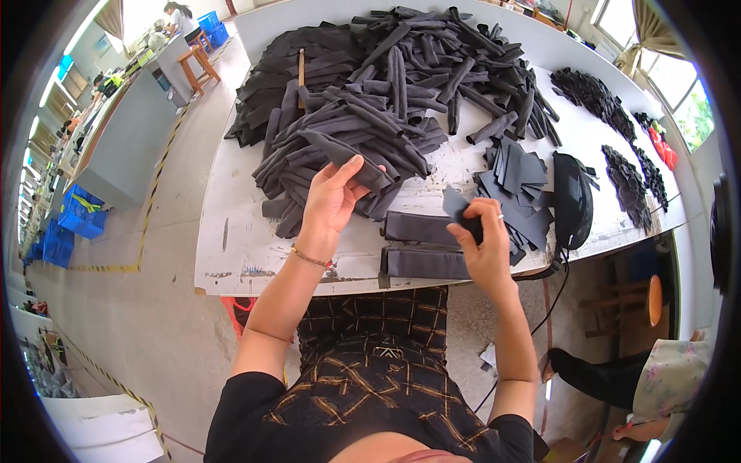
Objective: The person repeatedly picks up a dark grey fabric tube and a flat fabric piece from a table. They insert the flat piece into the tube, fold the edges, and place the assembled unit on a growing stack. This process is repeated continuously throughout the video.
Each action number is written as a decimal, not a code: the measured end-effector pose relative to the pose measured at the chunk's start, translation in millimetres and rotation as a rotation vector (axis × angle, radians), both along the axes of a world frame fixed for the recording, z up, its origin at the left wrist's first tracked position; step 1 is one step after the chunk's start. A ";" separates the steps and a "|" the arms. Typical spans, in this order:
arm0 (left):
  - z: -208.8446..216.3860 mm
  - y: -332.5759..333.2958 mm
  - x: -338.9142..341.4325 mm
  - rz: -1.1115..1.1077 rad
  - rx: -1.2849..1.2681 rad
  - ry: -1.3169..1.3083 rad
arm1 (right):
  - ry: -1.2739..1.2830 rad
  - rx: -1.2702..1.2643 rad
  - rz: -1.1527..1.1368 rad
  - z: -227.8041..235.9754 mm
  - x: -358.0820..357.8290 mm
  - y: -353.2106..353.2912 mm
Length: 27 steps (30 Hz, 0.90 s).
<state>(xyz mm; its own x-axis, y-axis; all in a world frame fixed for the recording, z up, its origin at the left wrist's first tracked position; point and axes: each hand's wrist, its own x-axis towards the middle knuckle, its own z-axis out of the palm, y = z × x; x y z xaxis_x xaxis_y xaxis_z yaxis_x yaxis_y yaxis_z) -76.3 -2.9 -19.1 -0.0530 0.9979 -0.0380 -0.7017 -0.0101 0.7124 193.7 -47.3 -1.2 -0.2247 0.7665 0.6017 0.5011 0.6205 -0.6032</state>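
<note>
In the head view, I take the middle of the picture as the centre of the clock. The left hand (333,193), toward 11 o'clock, is closed around a dark grey fabric piece (351,160), pinched under the thumb; this piece points obliquely up and left, in front of the heap of similar pieces (324,127) at 12 o'clock. The right hand (486,243), at 3 o'clock, has a narrow grip with bent fingers, and a thin grey sheet (455,202) sticks out from it; how many sheets it holds, I cannot tell. Below this hand, between 3 and 4 o'clock, two folded dark strips (423,263) lie on the white table (231,258). Loose flat sheets (526,174) are spread toward 2 o'clock, just beside a black pouch (571,204).
</note>
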 end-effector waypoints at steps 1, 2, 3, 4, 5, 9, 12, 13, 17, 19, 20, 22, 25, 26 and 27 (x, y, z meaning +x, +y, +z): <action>2.5 -1.8 4.6 0.034 0.018 0.021 | -0.013 -0.004 0.021 1.7 -5.3 -2.2; 7.2 -3.6 11.7 0.062 0.035 0.040 | 0.045 -0.047 0.025 8.6 -12.7 -6.8; 9.4 -4.7 19.2 0.090 0.053 0.059 | 0.082 -0.096 0.045 14.2 -20.7 -11.3; 8.3 -4.8 26.9 0.111 0.078 0.053 | 0.119 -0.144 0.066 18.8 -29.2 -15.7; 6.8 -4.8 35.8 0.128 0.102 0.046 | 0.158 -0.193 0.083 21.1 -38.4 -19.2; 24.2 -21.5 75.3 0.197 0.112 -0.032 | 0.453 -0.413 0.098 10.5 -75.1 -17.5; 20.7 -25.2 67.9 0.180 0.192 -0.125 | 0.793 -0.579 0.027 -3.8 -65.8 5.6; 22.5 -25.9 64.3 0.185 0.203 -0.148 | 0.856 -0.498 -0.046 -19.6 -53.6 20.8; 25.0 -16.1 39.5 0.124 0.061 -0.261 | 0.531 -0.130 -0.259 4.7 -23.6 15.3; 19.8 -7.6 32.6 0.058 0.039 -0.309 | 0.332 -0.178 -0.168 22.8 -18.9 3.7; 18.0 -4.4 29.9 0.013 0.029 -0.319 | 0.213 -0.120 -0.133 28.2 -17.6 1.0; 16.5 -3.4 30.3 -0.041 0.007 -0.329 | 0.077 -0.018 -0.074 35.7 -19.1 -3.0; 19.2 -4.9 36.5 -0.065 -0.016 -0.308 | -0.138 0.224 -0.073 46.9 -22.9 -2.6; 20.7 -6.5 39.4 -0.071 -0.012 -0.288 | -0.147 0.268 -0.073 47.6 -26.2 -1.8; 21.9 -8.1 41.9 -0.076 -0.009 -0.269 | -0.171 0.304 -0.082 46.9 -28.3 -1.4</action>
